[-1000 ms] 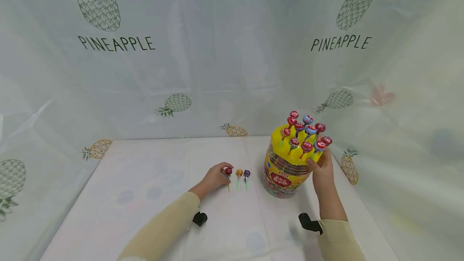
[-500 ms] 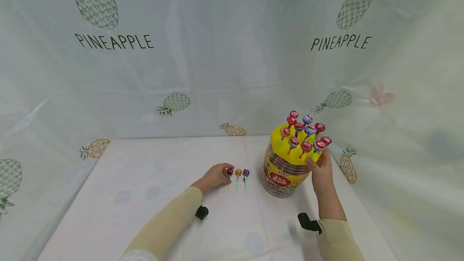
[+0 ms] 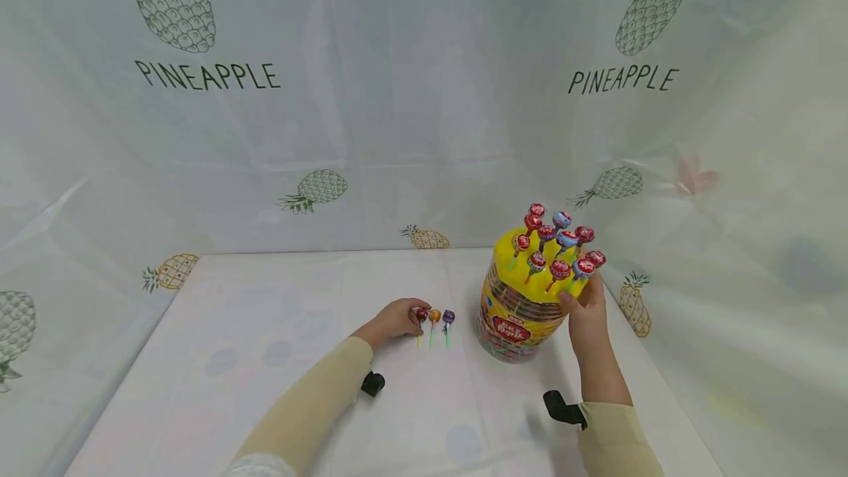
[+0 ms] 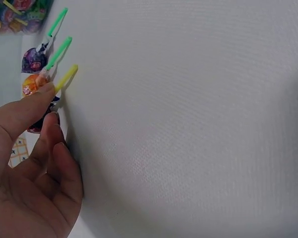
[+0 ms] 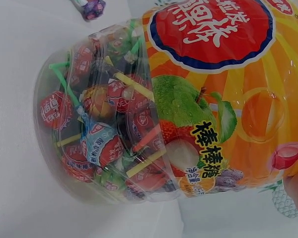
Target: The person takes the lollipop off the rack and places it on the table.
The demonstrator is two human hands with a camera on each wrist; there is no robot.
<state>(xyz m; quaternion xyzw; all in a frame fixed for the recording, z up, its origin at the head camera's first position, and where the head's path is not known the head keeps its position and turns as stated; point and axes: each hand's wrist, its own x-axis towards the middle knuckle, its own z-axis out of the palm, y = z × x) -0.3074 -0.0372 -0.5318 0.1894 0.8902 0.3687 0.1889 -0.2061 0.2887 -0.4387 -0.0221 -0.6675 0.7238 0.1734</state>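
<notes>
My left hand (image 3: 397, 317) pinches a dark red lollipop (image 3: 422, 313) between thumb and fingers, low at the white table. Its yellow stick (image 4: 67, 77) points toward me. Close on its right lie an orange lollipop (image 3: 434, 316) and a purple lollipop (image 3: 448, 317), both with green sticks, forming a row. A big clear plastic jar (image 3: 511, 328) with a yellow lid stands to the right. My right hand (image 3: 587, 319) grips the jar's upper right side at the lid, its thumb in front. Several wrapped lollipops (image 3: 559, 269) stick up from the lid.
Through the jar's clear wall, many more lollipops (image 5: 102, 144) show inside. The table (image 3: 278, 403) has a white cover with pale dots. A pineapple-print curtain (image 3: 397, 131) hangs behind it and along the sides.
My left hand has shifted the dark red lollipop slightly right, narrowing its gap to the orange one. My right hand keeps its grip, and the jar stays in place.
</notes>
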